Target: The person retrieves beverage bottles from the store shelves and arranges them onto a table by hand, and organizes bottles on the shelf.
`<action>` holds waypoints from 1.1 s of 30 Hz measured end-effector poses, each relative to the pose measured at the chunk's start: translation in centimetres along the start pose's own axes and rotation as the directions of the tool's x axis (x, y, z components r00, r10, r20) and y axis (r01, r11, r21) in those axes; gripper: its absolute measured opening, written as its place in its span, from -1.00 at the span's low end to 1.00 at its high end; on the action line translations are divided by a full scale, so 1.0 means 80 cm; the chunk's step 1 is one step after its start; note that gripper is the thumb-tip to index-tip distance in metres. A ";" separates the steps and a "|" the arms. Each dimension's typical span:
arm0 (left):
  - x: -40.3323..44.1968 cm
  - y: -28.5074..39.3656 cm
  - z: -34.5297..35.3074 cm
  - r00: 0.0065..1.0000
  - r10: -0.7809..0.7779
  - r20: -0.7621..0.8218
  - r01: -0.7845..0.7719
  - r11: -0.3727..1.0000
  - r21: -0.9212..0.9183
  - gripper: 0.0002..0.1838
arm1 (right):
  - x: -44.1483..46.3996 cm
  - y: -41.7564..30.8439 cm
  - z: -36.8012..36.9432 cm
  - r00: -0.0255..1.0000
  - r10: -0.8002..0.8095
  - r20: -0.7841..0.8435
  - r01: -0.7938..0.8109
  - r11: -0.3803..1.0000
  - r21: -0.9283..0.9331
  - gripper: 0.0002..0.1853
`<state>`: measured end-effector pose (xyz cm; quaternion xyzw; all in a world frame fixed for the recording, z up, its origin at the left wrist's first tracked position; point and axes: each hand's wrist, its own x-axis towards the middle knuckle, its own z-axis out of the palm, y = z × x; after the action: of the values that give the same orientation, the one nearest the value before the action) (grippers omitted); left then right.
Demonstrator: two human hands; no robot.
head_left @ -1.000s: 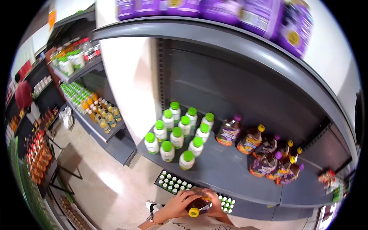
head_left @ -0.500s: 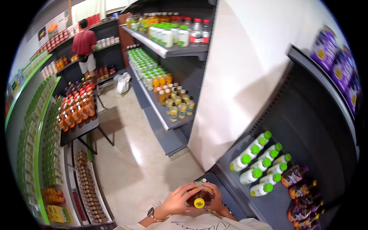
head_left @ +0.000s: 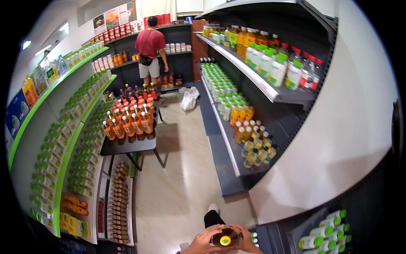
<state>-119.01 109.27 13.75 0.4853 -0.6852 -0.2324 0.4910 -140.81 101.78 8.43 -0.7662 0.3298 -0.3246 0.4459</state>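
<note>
A bottle of dark drink with a yellow cap [head_left: 225, 240] is held in front of my body at the bottom of the view, its cap toward me. My left hand [head_left: 203, 242] is wrapped round its left side. On the other side, the fingers of my right hand [head_left: 246, 242] close round it too. Just right of my hands, several white bottles with green caps [head_left: 254, 238] stand low down, partly hidden.
White green-capped bottles [head_left: 323, 233] stand on the lower right shelf. A black table [head_left: 127, 146] holds orange-brown bottles. Shelves [head_left: 253, 59] line the aisle on both sides. A person in a red shirt [head_left: 150, 44] stands at the back, near a white plastic bag [head_left: 189, 98] on the floor.
My view has swung right to left and tilted up, toward the aisle. The bottle stays between both hands, now lower in view. My shoe and dark trouser leg have come into sight.
</note>
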 end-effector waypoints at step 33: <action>0.526 -0.445 -0.350 0.974 -0.112 -0.198 0.159 0.958 0.237 -0.23 | 0.806 0.138 0.112 0.993 -0.021 0.120 0.001 0.987 0.160 -0.07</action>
<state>-80.31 61.14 15.72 0.6088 -0.6262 -0.1314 0.4691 -99.24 50.49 8.10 -0.7480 0.2708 -0.3054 0.5234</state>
